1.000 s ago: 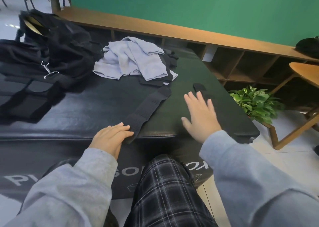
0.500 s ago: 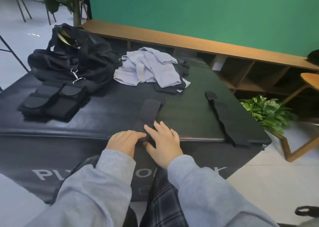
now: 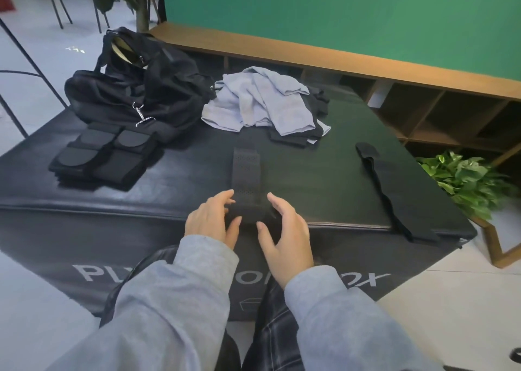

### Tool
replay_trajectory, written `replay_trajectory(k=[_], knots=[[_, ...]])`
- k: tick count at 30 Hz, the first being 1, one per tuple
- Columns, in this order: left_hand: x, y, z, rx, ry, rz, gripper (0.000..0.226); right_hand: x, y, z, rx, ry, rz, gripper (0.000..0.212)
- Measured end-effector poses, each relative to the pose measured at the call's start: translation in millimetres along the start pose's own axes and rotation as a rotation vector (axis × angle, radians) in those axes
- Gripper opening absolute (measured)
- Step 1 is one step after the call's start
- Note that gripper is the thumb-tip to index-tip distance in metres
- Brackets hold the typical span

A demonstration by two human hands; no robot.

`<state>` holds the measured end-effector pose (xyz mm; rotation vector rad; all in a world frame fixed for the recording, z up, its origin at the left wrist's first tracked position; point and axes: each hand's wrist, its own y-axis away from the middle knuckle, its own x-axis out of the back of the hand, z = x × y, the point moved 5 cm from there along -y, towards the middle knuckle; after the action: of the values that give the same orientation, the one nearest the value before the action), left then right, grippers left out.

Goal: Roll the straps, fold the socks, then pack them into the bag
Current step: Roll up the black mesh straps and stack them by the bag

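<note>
Both hands curled around rolled end of black strap [image 3: 245,173] at worktop's [image 3: 324,190] near edge. Left hand [image 3: 210,218] gripped one side, right hand [image 3: 284,229] the other, fingers bent inward.

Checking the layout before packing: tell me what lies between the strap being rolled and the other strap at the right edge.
In the head view, only bare black box top lies between the centre strap and the right strap.

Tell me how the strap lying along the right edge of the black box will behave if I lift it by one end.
The strap will probably sag limply: its edge already ripples. It looks like thin fabric, so likely light. Its near end overhangs the black box, so it may slide off.
</note>
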<state>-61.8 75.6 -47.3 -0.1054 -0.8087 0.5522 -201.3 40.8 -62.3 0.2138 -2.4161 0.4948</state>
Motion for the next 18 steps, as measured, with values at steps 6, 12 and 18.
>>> replay_trajectory(k=[6, 12, 18], knots=[[1, -2, -6, 0.058, -0.005, 0.062, 0.053, -3, -1, 2, 0.092, 0.025, 0.042, 0.038], [1, -2, -13, 0.122, 0.047, 0.153, 0.03, -7, 0, -3, 0.355, 0.148, 0.201, 0.031], [-1, -13, -12, 0.074, -0.114, 0.05, 0.022, -20, -3, 3, 0.397, 0.401, 0.16, 0.048]])
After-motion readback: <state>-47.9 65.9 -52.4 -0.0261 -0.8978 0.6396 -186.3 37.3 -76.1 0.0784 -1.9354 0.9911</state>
